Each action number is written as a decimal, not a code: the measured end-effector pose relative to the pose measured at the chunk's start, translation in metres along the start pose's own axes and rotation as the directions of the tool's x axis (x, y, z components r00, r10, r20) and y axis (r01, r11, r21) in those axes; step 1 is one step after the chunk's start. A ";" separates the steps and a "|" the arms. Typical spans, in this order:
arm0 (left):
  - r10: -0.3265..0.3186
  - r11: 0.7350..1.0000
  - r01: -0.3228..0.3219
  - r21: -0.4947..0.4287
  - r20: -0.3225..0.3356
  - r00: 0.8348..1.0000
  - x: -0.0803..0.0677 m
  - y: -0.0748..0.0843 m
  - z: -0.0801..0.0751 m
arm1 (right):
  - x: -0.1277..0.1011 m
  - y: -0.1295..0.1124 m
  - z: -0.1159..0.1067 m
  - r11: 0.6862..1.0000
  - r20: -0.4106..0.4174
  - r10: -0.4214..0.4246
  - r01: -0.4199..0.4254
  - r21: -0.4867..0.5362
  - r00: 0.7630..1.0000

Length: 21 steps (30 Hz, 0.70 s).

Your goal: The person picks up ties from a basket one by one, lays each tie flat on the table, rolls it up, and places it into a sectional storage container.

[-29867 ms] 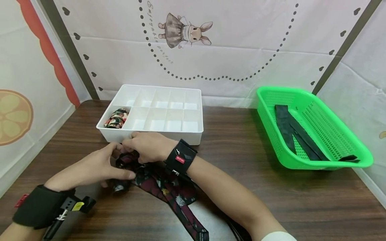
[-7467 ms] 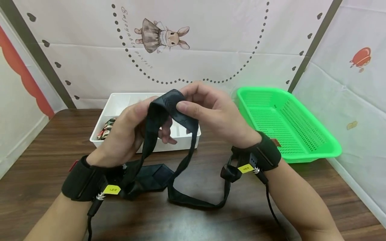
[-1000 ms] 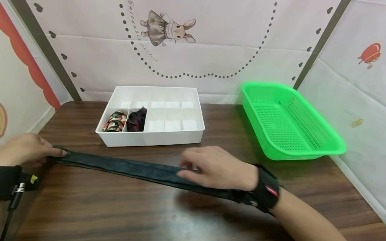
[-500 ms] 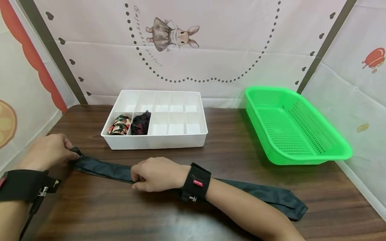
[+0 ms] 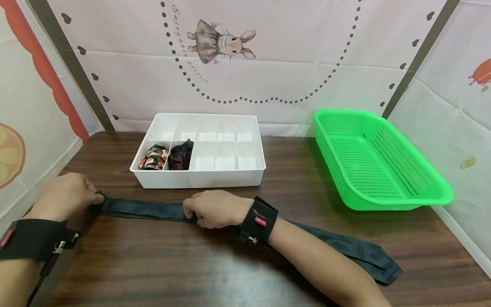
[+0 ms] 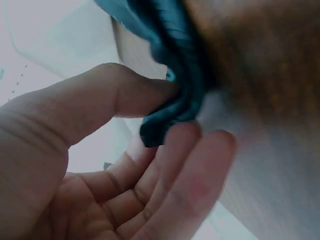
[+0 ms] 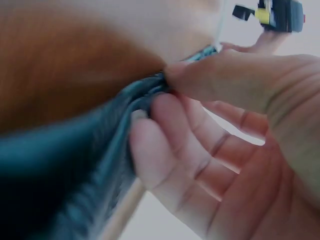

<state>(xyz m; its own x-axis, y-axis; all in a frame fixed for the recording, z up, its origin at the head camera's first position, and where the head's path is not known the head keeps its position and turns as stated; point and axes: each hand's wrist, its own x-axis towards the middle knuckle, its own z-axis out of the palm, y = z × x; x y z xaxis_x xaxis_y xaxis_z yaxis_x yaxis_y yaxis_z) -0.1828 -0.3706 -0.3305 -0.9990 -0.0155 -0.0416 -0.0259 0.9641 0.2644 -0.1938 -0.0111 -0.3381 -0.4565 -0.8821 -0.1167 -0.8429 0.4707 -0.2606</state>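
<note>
A long dark tie (image 5: 145, 209) lies stretched across the brown table (image 5: 299, 179), its wide end (image 5: 377, 262) at the right front. My left hand (image 5: 70, 197) pinches the tie's narrow end (image 6: 170, 117) between thumb and fingers at the left. My right hand (image 5: 209, 208) grips the tie (image 7: 115, 150) near its middle, thumb on top and fingers under the edge. Behind them stands a white divided box (image 5: 251, 177) with a patterned rolled tie (image 5: 154, 156) and a dark red rolled tie (image 5: 180, 154) in its two front-left compartments.
A green plastic basket (image 5: 437, 198) stands at the right with nothing in it. Walls with printed sheets close off the back and both sides. Both wrists wear black camera straps.
My right hand has slid left along the tie from one second ago and now grips it nearer the left hand. The left hand keeps hold of the narrow end.
</note>
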 end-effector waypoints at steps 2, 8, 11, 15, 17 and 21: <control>0.031 0.999 -0.030 0.022 -0.068 0.997 -0.003 0.005 0.002 | -0.003 0.006 -0.004 1.000 0.001 0.024 -0.024 -0.001 1.000; 0.081 0.997 -0.082 0.003 -0.190 0.978 -0.015 0.023 0.017 | -0.012 0.015 -0.014 0.994 0.019 0.108 -0.107 -0.022 0.994; 0.083 0.996 -0.087 -0.012 -0.210 0.974 -0.019 0.026 0.021 | -0.015 0.008 -0.022 0.992 0.021 0.122 -0.121 -0.048 0.992; 0.117 0.993 -0.122 -0.007 -0.215 0.970 -0.020 0.026 0.023 | 0.000 -0.015 -0.035 0.997 -0.040 0.052 -0.054 -0.056 0.998; 0.144 0.989 -0.149 -0.005 -0.219 0.965 -0.020 0.026 0.024 | 0.019 -0.027 -0.038 0.999 -0.086 -0.007 0.003 -0.039 0.996; 0.196 0.979 -0.203 -0.010 -0.222 0.955 -0.019 0.029 0.028 | 0.068 -0.044 -0.027 0.996 -0.155 -0.059 0.068 0.058 0.986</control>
<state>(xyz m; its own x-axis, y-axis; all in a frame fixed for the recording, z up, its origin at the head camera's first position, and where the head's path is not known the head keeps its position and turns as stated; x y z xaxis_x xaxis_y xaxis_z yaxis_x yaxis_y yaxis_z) -0.1631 -0.3350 -0.3492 -0.9673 0.1154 0.2258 0.1773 0.9443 0.2772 -0.1960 -0.0913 -0.3083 -0.4448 -0.8943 0.0486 -0.8541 0.4073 -0.3234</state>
